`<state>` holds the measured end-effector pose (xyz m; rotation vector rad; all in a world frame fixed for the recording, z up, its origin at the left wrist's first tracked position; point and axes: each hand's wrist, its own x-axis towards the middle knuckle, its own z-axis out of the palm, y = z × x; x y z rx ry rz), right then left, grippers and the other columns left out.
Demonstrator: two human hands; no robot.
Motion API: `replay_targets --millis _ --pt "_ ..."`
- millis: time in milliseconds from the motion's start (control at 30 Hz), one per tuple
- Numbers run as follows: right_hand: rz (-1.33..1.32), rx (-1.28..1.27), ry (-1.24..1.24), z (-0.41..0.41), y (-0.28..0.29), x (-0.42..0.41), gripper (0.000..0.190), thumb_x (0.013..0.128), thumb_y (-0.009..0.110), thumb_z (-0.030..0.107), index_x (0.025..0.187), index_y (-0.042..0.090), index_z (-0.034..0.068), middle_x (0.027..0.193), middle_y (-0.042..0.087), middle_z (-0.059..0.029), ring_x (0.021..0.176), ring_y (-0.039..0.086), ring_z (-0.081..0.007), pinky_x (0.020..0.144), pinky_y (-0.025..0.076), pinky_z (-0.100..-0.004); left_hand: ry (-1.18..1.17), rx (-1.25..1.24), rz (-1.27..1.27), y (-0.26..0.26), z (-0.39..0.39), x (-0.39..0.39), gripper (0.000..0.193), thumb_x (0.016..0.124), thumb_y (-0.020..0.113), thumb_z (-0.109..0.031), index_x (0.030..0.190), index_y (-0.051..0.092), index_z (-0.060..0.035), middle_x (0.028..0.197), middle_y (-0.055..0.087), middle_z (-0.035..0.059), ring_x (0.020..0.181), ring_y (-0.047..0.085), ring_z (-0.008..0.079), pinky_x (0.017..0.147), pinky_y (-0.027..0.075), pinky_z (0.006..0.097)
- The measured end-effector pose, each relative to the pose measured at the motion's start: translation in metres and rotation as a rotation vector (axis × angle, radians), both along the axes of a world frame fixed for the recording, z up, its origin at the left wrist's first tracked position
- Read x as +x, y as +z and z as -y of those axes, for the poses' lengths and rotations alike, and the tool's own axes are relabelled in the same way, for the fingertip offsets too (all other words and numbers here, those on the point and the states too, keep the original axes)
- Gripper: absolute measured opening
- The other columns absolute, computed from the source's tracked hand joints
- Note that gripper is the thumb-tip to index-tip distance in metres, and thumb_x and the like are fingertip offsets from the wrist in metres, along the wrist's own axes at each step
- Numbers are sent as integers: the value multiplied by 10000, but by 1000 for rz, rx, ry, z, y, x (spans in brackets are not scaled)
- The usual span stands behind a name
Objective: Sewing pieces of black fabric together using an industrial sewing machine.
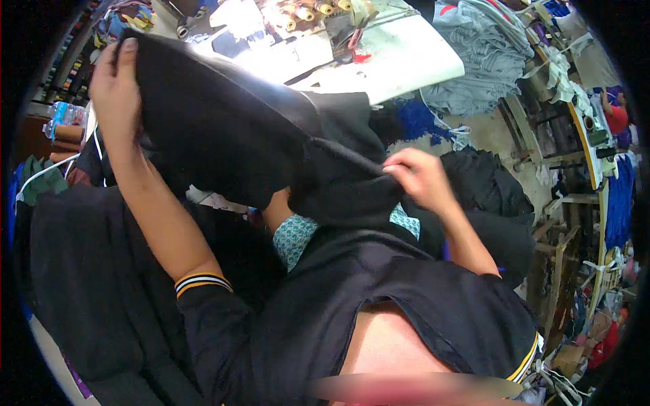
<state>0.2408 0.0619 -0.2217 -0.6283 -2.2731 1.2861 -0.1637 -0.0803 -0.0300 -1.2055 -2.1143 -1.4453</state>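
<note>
A piece of black fabric (218,122) is stretched between my two hands, with a seam or folded edge running along it. My left hand (118,81), raised at the upper left, grips one end, the thumb lying over the cloth. Near the middle, my right hand (419,177) pinches the other end of that edge between thumb and fingertips. The cloth hangs over my lap and hides part of the white table's near edge. Below it, patterned teal shorts (295,238) show on my legs.
A white worktable (416,56) with thread cones (304,12) and scissors (358,35) stands ahead. Grey garments (472,61) are heaped at its right. Black cloth piles lie at left (86,274) and right (487,188). A person in red (617,119) is at far right.
</note>
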Motion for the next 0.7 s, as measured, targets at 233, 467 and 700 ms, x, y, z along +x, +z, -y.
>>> replay_targets --millis 233,467,700 --pt "369 -318 374 -54 64 76 150 846 705 132 778 662 6 752 654 -30 775 604 -107 670 479 -249 -238 340 262 15 38 24 348 931 649 -230 1141 602 44 1048 658 97 910 610 139 822 491 266" --pt "-293 -47 754 -37 77 -160 437 925 576 232 1321 524 55 1313 556 -96 1193 508 -178 1034 376 -333 -623 294 -67 11 78 45 300 875 675 -164 1028 600 83 1078 623 196 942 613 249 854 492 362" --pt "118 -93 831 -35 87 -191 387 842 719 331 1114 693 57 941 704 -53 830 625 -143 753 488 -286 -553 304 -14 17 112 57 366 875 674 -171 1075 590 124 1051 635 188 953 624 250 881 480 341"
